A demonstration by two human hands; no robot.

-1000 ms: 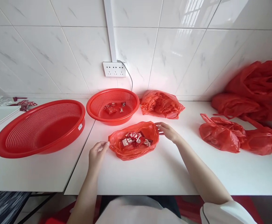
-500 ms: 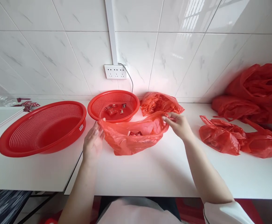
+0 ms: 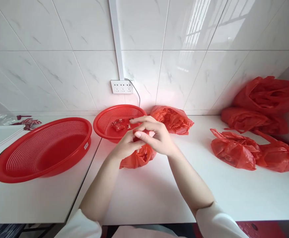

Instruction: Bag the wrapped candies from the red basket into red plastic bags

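Observation:
A red plastic bag rests on the white table in front of me, its top bunched together under both hands. My left hand is closed round the gathered neck from the left. From the right, my right hand overlaps it, fingers bent across the top and thumb pressed on the same red plastic. The bag's mouth is mostly hidden by my fingers. Just behind the hands stands a small red plastic basket, with several small red-wrapped packets in it.
A larger red basket stands at the left, near a white tray. Behind the hands lies a crumpled stack of red bags. Two filled red bags sit at the right, before piled red bag rolls. A socket strip is on the tiled wall.
My hands have come together from the two sides of the wide-open bag, and its mouth is now gathered between them. The view has tilted up slightly.

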